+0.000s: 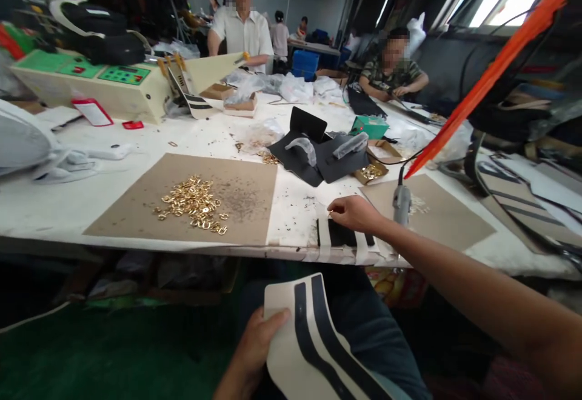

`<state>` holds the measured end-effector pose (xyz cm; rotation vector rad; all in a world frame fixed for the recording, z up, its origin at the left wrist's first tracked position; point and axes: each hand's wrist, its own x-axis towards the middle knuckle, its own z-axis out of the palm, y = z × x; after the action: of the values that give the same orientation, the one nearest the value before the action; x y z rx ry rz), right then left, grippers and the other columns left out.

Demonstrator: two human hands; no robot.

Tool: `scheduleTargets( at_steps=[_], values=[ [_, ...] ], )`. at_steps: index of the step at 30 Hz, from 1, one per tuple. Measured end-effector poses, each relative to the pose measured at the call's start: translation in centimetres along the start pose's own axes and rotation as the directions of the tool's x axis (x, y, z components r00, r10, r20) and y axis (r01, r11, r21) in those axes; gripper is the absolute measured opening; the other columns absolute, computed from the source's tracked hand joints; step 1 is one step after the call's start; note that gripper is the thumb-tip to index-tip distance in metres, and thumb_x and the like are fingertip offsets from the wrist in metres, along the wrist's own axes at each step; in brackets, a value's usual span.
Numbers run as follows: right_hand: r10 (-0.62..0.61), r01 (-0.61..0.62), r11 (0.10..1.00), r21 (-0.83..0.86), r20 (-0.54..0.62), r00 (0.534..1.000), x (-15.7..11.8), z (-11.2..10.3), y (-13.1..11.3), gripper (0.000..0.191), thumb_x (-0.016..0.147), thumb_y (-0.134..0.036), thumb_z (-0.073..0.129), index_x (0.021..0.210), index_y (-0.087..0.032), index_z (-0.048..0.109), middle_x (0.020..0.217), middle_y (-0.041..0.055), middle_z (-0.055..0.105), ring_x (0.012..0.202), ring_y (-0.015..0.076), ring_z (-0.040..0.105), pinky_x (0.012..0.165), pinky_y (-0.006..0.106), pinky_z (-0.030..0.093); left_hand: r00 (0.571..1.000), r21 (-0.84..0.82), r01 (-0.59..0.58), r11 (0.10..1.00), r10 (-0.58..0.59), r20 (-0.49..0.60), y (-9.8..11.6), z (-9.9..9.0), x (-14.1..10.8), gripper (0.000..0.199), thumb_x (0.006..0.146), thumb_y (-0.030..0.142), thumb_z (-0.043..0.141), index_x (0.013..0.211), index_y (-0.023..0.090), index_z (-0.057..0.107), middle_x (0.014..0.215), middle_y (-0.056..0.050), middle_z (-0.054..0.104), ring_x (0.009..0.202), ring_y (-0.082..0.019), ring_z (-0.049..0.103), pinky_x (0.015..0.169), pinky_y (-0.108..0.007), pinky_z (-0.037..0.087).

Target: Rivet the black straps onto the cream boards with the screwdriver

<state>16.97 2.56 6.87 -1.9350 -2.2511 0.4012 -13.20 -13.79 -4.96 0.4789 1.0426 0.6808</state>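
My left hand (259,340) grips the edge of a cream panel with two dark stripes (313,339), thumb on top, low over my lap. The panel is curved, and its lower end runs out of view. Above the table's front edge, my right hand (353,213) is closed in a pinch. What its fingertips hold, if anything, is too small to make out. Right under it lies a black pad (337,235), fixed to the table with pale tape strips. To the left, a pile of gold metal buckles (193,203) rests on a brown board (136,206).
An electric screwdriver-like grey tool (402,205) hangs beside my right forearm, near an orange strap (482,79). Black panels (313,157) and a small box of gold parts (370,173) lie behind. Two people work across the table; a cream machine (104,85) stands left.
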Motion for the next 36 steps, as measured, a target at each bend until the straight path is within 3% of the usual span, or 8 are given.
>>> scheduleTargets(
  at_steps=[4, 8, 15, 24, 31, 36],
  values=[
    [-0.08, 0.084, 0.942, -0.326, 0.028, 0.996, -1.7, 0.0, -0.1, 0.024, 0.091, -0.028, 0.055, 0.097, -0.021, 0.077, 0.105, 0.0073, 0.078, 0.09, 0.0226, 0.07, 0.072, 0.029, 0.043, 1.0, 0.063, -0.015, 0.998, 0.015, 0.006, 0.6, 1.8, 0.1, 0.055, 0.065, 0.048, 0.091, 0.1, 0.008, 0.077, 0.08, -0.012, 0.078, 0.069, -0.025, 0.072, 0.061, -0.03, 0.052],
    [-0.137, 0.195, 0.873, -0.448, 0.159, 0.978, -2.9, -0.2, -0.9, 0.032, 0.099, -0.031, 0.046, 0.095, -0.017, 0.074, 0.104, 0.0128, 0.075, 0.087, 0.0251, 0.07, 0.069, 0.031, 0.042, 1.0, 0.06, -0.024, 0.998, 0.023, 0.021, 0.5, 3.6, -0.2, 0.052, 0.065, 0.049, 0.091, 0.096, 0.009, 0.078, 0.079, -0.012, 0.078, 0.067, -0.024, 0.071, 0.06, -0.029, 0.052],
    [-0.194, 0.29, 0.851, -0.438, 0.251, 0.948, -3.4, -0.4, -1.2, 0.03, 0.098, -0.02, 0.044, 0.096, -0.016, 0.074, 0.103, 0.0134, 0.072, 0.084, 0.0238, 0.07, 0.066, 0.03, 0.041, 0.999, 0.061, -0.05, 0.997, 0.049, 0.009, -0.1, 5.0, -0.9, 0.054, 0.064, 0.049, 0.091, 0.097, 0.008, 0.078, 0.08, -0.012, 0.079, 0.065, -0.023, 0.07, 0.058, -0.028, 0.05],
    [-0.191, 0.202, 0.946, -0.252, 0.071, 0.979, -3.6, 0.6, 0.5, 0.024, 0.096, -0.029, 0.054, 0.106, -0.027, 0.077, 0.11, 0.0039, 0.074, 0.098, 0.0201, 0.068, 0.075, 0.027, 0.041, 0.998, 0.081, -0.061, 0.995, 0.061, 0.005, 0.2, 5.4, -1.7, 0.052, 0.064, 0.049, 0.09, 0.094, 0.008, 0.078, 0.08, -0.012, 0.078, 0.065, -0.022, 0.069, 0.058, -0.028, 0.049],
    [-0.208, 0.278, 0.888, -0.365, 0.222, 0.953, -2.7, -0.6, -1.2, 0.026, 0.09, -0.021, 0.054, 0.097, -0.022, 0.079, 0.101, 0.0103, 0.076, 0.087, 0.0239, 0.07, 0.071, 0.029, 0.042, 0.997, 0.091, -0.068, 0.994, 0.07, -0.024, 0.4, 5.3, -1.9, 0.052, 0.064, 0.048, 0.09, 0.094, 0.009, 0.078, 0.078, -0.011, 0.078, 0.066, -0.023, 0.07, 0.059, -0.028, 0.05],
    [-0.226, 0.278, 0.896, -0.346, 0.183, 0.957, -2.8, -0.5, -1.2, 0.025, 0.091, -0.024, 0.054, 0.102, -0.022, 0.076, 0.102, 0.0088, 0.076, 0.087, 0.0231, 0.069, 0.069, 0.029, 0.04, 0.997, 0.092, -0.075, 0.993, 0.077, -0.022, 0.3, 5.0, -1.8, 0.051, 0.065, 0.049, 0.09, 0.095, 0.009, 0.078, 0.08, -0.011, 0.078, 0.065, -0.021, 0.069, 0.058, -0.027, 0.049]
  ],
)
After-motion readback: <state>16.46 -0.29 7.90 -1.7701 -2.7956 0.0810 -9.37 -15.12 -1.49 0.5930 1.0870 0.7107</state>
